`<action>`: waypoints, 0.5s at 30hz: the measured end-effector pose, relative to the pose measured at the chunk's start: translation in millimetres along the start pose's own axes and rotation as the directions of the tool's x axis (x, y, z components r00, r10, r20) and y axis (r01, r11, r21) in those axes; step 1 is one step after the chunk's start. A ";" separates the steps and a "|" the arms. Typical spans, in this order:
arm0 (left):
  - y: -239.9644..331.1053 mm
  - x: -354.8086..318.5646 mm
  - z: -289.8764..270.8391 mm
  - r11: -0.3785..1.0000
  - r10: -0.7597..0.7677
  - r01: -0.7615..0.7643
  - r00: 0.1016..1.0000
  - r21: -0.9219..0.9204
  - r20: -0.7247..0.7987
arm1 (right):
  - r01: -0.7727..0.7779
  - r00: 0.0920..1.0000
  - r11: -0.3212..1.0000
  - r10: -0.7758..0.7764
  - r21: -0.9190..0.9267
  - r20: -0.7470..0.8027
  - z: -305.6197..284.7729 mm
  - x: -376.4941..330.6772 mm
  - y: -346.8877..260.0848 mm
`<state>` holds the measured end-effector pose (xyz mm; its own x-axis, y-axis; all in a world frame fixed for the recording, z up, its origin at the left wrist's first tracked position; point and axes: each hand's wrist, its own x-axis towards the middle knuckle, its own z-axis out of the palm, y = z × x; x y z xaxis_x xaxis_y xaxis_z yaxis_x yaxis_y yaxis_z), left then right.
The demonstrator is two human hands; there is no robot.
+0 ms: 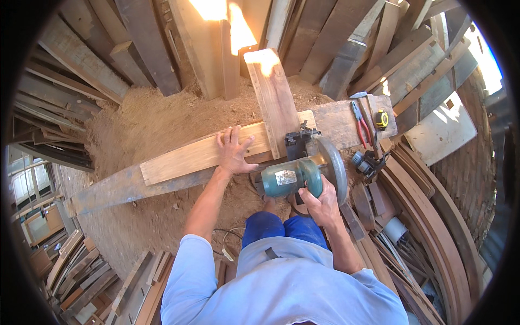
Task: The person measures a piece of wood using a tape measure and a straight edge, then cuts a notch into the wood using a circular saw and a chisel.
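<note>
My right hand [322, 202] is wrapped round the rear handle of a green circular saw [284, 179]. A rounded grey guard [334, 168] covers the saw's right side, and its black base [301, 140] sits at the near end of an upright-lying plank [272, 97]. That plank crosses over a pale board [200, 155], which lies slantwise along a long beam [116, 189]. My left hand [235, 150] presses on the pale board, left of the crossing, with fingers spread. The blade's edge is hidden under the saw.
On the beam's right end [336, 122] lie red-handled pliers [361, 124], a hammer [370, 116] and a yellow tape measure [382, 119]. Another power tool [370, 164] rests just below them. A cord [230, 238] trails near my legs. Stacked timber [428, 195] surrounds the sawdust-covered ground [162, 119].
</note>
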<state>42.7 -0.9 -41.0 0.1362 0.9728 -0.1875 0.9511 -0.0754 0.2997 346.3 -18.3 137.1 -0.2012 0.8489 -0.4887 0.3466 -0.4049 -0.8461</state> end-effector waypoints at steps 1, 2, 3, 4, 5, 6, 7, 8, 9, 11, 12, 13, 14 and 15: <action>-1.2 -0.4 1.5 1.000 -0.002 0.002 1.000 -0.005 -0.007 | -0.002 1.000 1.000 0.002 -0.011 0.008 2.8 4.1 -1.6; -2.7 -1.2 2.6 1.000 -0.004 0.004 1.000 -0.011 -0.013 | -0.003 1.000 1.000 0.004 -0.021 0.015 5.9 8.6 -3.4; -3.4 -1.0 4.3 1.000 -0.010 0.010 1.000 -0.002 -0.009 | -0.004 1.000 0.999 0.005 -0.034 0.019 7.5 12.3 -5.4; -4.1 -0.8 5.7 1.000 -0.016 0.016 1.000 0.006 -0.004 | 0.023 1.000 0.999 -0.023 -0.045 0.013 10.5 15.9 -4.3; -4.6 -0.5 7.2 1.000 -0.022 0.021 1.000 0.015 0.001 | 0.051 0.999 0.997 -0.051 -0.056 0.006 14.4 20.0 -0.6; -5.5 -0.6 8.3 1.000 -0.022 0.022 1.000 0.004 -0.003 | 0.080 0.997 0.995 -0.080 -0.065 0.001 17.3 23.4 0.8; -6.1 -1.0 9.4 1.000 -0.022 0.022 1.000 -0.007 -0.007 | 0.064 0.998 0.997 -0.063 -0.051 0.020 18.4 25.5 -0.1; -7.1 -1.1 10.1 1.000 -0.023 0.023 1.000 -0.018 -0.011 | 0.047 0.998 0.998 -0.045 -0.037 0.040 19.6 27.4 -1.0; -7.2 -1.5 11.3 1.000 -0.021 0.021 1.000 -0.015 -0.015 | 0.025 0.998 0.999 -0.023 -0.025 0.058 20.3 27.9 -1.1; -7.7 -2.5 13.2 1.000 -0.019 0.019 1.000 -0.009 -0.023 | 0.008 0.998 1.000 -0.008 0.010 0.055 26.8 32.4 2.0; -6.8 -1.3 12.4 1.000 -0.025 0.025 1.000 0.000 -0.013 | 0.002 0.999 1.000 -0.003 0.026 0.052 29.2 35.9 2.3; -5.6 -0.5 11.7 0.999 -0.031 0.031 1.000 0.009 -0.002 | 0.006 0.999 1.000 -0.007 0.022 0.054 30.0 38.4 1.1; -4.2 0.2 11.0 0.999 -0.038 0.037 0.999 0.018 0.008 | 0.011 0.998 1.000 -0.012 0.017 0.055 30.6 40.7 -0.2; -2.7 0.4 9.5 1.000 -0.026 0.026 1.000 0.009 -0.010 | 0.015 0.998 1.000 -0.016 0.015 0.057 31.5 42.9 -1.4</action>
<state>42.8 -2.4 -50.7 0.1085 0.9766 -0.1858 0.9566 -0.0517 0.2866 308.3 7.9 110.6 -0.2583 0.8349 -0.4861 0.3294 -0.3969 -0.8567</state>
